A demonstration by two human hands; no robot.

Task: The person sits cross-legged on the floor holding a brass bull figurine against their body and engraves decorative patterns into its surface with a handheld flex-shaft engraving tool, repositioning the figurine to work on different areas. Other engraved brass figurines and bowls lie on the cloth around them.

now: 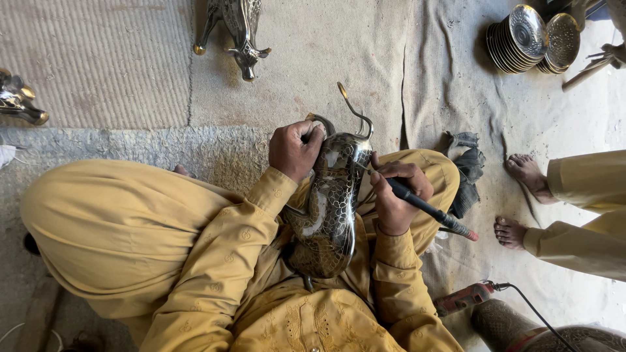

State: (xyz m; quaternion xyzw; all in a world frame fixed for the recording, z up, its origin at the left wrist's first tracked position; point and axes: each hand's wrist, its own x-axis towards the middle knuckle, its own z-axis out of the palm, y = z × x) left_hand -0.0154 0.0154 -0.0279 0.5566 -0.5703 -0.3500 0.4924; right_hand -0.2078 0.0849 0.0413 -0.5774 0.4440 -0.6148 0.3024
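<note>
A metal animal figurine [329, 208] with curved horns and an engraved scale pattern lies in my lap, head pointing away from me. My left hand [295, 148] grips it at the head, by one horn. My right hand [396, 195] holds a black pen-like engraving tool [427, 210] with a red end; its tip touches the figurine's shoulder. I sit cross-legged in yellow clothes on a mat.
Another metal bull figurine [238, 29] stands on the mat ahead, and a third figurine [19, 101] at the left edge. Stacked metal plates [525, 36] sit at the top right. Another person's bare feet [521, 202] are on the right. A red power tool [464, 298] and a dark rag [466, 163] lie nearby.
</note>
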